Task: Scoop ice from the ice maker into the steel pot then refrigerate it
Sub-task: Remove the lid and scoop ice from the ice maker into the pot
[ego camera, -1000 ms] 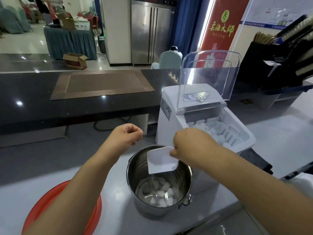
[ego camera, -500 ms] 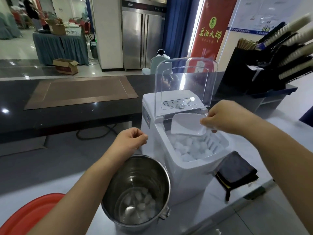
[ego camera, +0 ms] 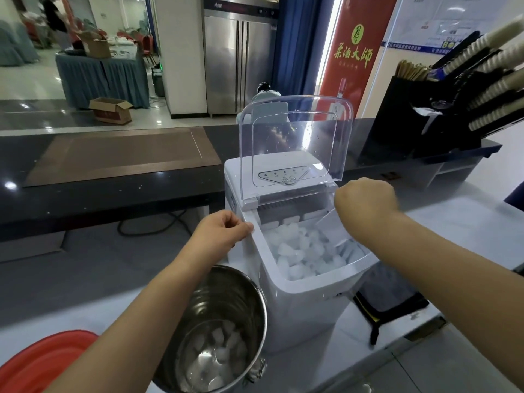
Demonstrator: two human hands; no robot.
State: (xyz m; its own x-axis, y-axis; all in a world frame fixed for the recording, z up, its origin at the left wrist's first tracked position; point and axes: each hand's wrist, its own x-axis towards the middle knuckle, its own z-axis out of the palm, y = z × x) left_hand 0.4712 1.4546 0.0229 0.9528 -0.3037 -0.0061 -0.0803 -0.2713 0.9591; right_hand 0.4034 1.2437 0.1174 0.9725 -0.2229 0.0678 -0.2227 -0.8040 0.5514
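A white counter (ego camera: 453, 231) carries a white ice maker (ego camera: 300, 302) with its clear lid raised. A steel pot (ego camera: 262, 307) stands just left of the ice maker's front, touching or nearly touching it. Farther left of it a red basin (ego camera: 42, 361) sits at the counter's near edge. A dark folded cloth (ego camera: 391, 296) lies against the ice maker's right side. Behind the ice maker runs a raised black ledge (ego camera: 113, 199), with a brown mat (ego camera: 122, 154) lying on it to the left.

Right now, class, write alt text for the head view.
A right hand dips a white scoop into ice in the open ice maker, while the curled left hand touches its rim. A steel pot holding some ice stands nearby.
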